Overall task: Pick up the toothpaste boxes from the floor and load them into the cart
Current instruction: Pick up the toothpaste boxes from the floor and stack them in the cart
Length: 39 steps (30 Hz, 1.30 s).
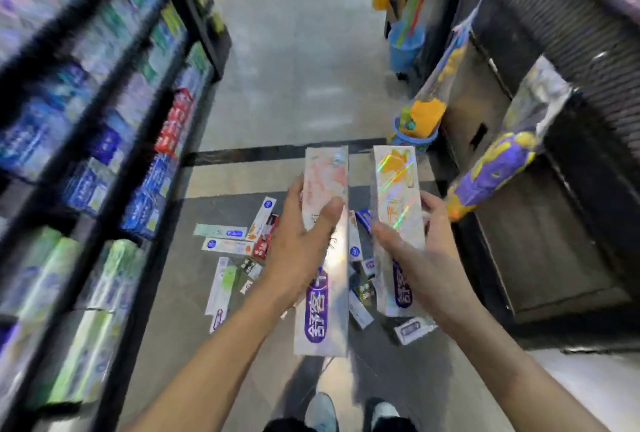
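The left hand (304, 244) gripped a pink toothpaste box (323, 251); the right hand (420, 251) gripped an orange toothpaste box (396, 209); more boxes (239, 241) lay scattered on the floor (294, 67) beneath.

A shop aisle with a grey tiled floor (294, 60), glossy under overhead light, crossed mid-frame by a dark band (249, 153). Black shelving (104, 140) fills the left — blurred. Dark fixtures (571, 223) line the right; a blue bucket (405, 47) sits at upper right.
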Each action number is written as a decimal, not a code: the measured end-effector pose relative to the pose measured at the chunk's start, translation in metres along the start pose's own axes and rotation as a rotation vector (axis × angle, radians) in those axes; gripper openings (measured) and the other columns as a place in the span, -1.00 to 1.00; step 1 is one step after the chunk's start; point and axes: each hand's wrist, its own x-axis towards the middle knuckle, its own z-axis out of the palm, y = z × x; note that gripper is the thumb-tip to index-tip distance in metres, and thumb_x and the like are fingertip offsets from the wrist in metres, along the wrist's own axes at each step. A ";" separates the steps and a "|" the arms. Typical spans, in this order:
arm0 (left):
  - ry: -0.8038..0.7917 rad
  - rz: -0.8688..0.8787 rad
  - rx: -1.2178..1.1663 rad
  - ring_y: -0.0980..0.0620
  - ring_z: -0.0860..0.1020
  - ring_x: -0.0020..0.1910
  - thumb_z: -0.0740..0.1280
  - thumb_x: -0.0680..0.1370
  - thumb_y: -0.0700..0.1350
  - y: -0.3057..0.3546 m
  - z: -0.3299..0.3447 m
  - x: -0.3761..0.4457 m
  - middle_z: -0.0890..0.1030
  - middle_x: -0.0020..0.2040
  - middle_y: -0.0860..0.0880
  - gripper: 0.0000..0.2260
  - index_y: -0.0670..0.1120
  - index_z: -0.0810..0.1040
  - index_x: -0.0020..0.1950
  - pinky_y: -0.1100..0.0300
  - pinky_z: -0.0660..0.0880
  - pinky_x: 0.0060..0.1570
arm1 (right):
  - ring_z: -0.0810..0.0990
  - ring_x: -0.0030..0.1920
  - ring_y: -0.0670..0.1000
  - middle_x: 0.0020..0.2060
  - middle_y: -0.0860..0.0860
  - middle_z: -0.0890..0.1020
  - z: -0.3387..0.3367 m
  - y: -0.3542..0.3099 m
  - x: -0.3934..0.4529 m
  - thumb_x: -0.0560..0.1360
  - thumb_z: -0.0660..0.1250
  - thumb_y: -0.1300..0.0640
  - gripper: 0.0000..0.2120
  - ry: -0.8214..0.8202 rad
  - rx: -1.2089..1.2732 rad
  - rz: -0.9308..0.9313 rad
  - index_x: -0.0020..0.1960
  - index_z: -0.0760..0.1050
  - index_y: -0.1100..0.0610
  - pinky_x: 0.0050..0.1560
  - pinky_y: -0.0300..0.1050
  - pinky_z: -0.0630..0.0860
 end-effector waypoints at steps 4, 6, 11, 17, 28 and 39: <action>0.055 0.028 -0.090 0.21 0.56 0.24 0.37 0.54 0.23 0.141 -0.039 -0.026 0.60 0.25 0.24 -0.52 0.25 0.37 0.42 0.04 0.43 0.37 | 0.61 -0.04 -0.32 -0.07 -0.35 0.64 -0.013 -0.150 -0.018 0.43 0.55 0.04 -0.41 -0.009 0.078 -0.117 0.31 0.29 -0.16 0.03 -0.24 0.50; 0.087 0.062 -0.138 0.22 0.58 0.19 0.38 0.53 0.20 0.200 -0.053 -0.037 0.62 0.22 0.22 -0.53 0.22 0.39 0.42 0.02 0.46 0.34 | 0.63 -0.06 -0.31 -0.08 -0.30 0.67 -0.021 -0.212 -0.030 0.43 0.51 0.10 -0.45 -0.043 0.111 -0.142 0.30 0.31 -0.10 -0.01 -0.33 0.50; 0.152 0.172 -0.206 0.19 0.64 0.09 0.38 0.49 0.19 0.309 -0.068 -0.059 0.66 0.15 0.17 -0.52 0.21 0.41 0.39 0.02 0.55 0.19 | 0.67 0.03 -0.18 -0.04 -0.28 0.68 -0.039 -0.321 -0.048 0.47 0.51 0.11 -0.53 -0.071 0.092 -0.212 0.17 0.33 -0.23 0.10 -0.15 0.57; 0.159 0.290 -0.199 0.43 0.58 -0.05 0.38 0.58 0.11 0.366 -0.073 -0.071 0.60 -0.05 0.46 -0.58 0.30 0.34 0.39 0.37 0.49 -0.11 | 0.66 0.01 -0.22 -0.03 -0.29 0.68 -0.060 -0.385 -0.062 0.47 0.51 0.17 -0.51 -0.026 0.067 -0.315 0.23 0.35 -0.15 -0.02 -0.28 0.55; -0.177 0.443 -0.320 0.33 0.61 0.07 0.43 0.56 0.06 0.424 -0.078 -0.075 0.63 0.14 0.27 -0.50 0.26 0.34 0.45 0.21 0.57 0.12 | 0.64 -0.07 -0.31 -0.08 -0.33 0.65 -0.070 -0.435 -0.109 0.49 0.48 0.14 -0.54 0.293 0.061 -0.382 0.22 0.34 -0.19 -0.16 -0.41 0.52; -0.885 0.490 -0.392 0.16 0.55 0.29 0.44 0.46 0.29 0.438 0.008 -0.178 0.57 0.33 0.19 -0.37 0.23 0.34 0.48 0.00 0.49 0.29 | 0.62 -0.02 -0.34 0.02 -0.30 0.62 -0.118 -0.418 -0.269 0.43 0.51 0.09 -0.47 0.935 -0.012 -0.279 0.26 0.32 -0.18 -0.12 -0.47 0.47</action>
